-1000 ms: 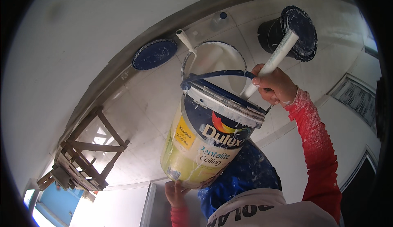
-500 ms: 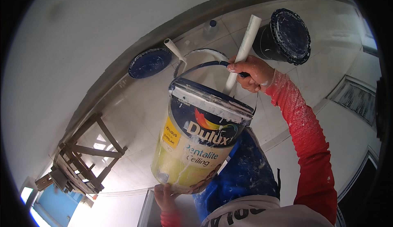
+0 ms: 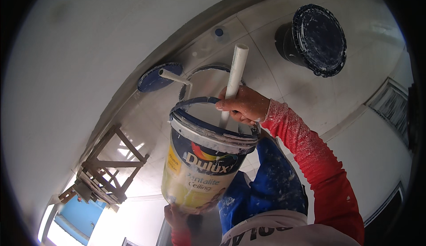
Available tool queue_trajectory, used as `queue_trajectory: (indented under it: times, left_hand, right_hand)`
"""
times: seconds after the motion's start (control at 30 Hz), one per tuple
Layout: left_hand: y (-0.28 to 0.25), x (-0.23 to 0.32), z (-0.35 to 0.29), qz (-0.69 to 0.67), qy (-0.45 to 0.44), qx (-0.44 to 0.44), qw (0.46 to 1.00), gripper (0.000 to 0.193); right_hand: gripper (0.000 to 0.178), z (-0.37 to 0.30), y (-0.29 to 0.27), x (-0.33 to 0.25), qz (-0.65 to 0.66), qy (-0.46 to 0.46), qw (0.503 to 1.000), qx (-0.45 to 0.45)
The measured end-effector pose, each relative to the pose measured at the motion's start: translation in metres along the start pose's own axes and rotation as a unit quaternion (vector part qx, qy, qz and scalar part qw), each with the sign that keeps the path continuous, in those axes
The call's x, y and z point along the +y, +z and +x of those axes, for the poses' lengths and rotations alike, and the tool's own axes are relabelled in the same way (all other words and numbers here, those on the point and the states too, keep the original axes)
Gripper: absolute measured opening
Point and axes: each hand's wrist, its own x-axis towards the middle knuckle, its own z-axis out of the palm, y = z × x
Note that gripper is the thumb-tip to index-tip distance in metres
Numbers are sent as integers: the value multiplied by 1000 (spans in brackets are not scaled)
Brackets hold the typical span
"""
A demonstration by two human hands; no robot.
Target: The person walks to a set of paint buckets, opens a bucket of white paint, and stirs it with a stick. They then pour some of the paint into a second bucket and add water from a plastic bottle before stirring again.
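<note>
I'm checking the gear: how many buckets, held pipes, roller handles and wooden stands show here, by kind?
Buckets: 3 (held bucket, one behind it, dark one)
Held pipes: 1
Roller handles: 1
Wooden stands: 1
Total: 6

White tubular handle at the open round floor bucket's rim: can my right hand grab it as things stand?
Probably not: your right hand is closed around a thick white pipe, though the white tubular handle itself sticks out uncovered.
</note>
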Motion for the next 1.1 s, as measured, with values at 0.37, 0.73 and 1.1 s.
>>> queue_trajectory:
  times: [0.37,0.73,1.1]
  left_hand:
    - [-16,5,-4,88,22,19,996,37]
    - [-13,4,-4,82,17,18,996,35]
    - [-24,-9,3,68,41,12,997,34]
  right_hand:
    - [30,-5,-8,10,21,-37,999,-3]
    - [54,-28,-12,3,-199,12,979,38]
    - [55,-50,-18,36,-244,-212,924,205]
